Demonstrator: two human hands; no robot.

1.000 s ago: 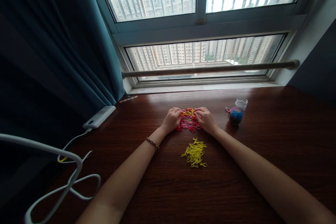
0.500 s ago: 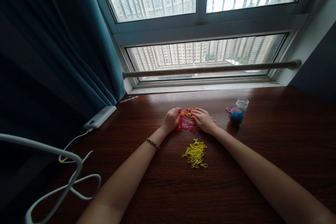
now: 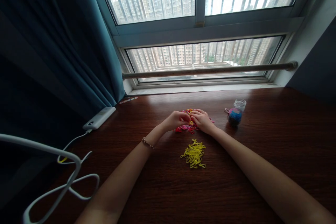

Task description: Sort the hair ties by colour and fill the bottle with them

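Observation:
A mixed pile of small elastic bands, mostly red and pink, lies in front of both hands. My left hand reaches over its left side, thumb and fingertips pinched together at a small yellow band. My right hand rests on the pile's right side with fingers stretched out, covering part of it. Nearer to me, between my forearms, is a separate heap of yellow elastic bands.
To the right stands a clear open jar with blue and dark contents, pink bands beside it. A white power bank with a white cable lies at the left by the curtain. A window backs the wooden table.
My left hand has moved right across the pile, closer to my right hand, and its fingertips now pinch at a yellow band. My right hand has barely moved.

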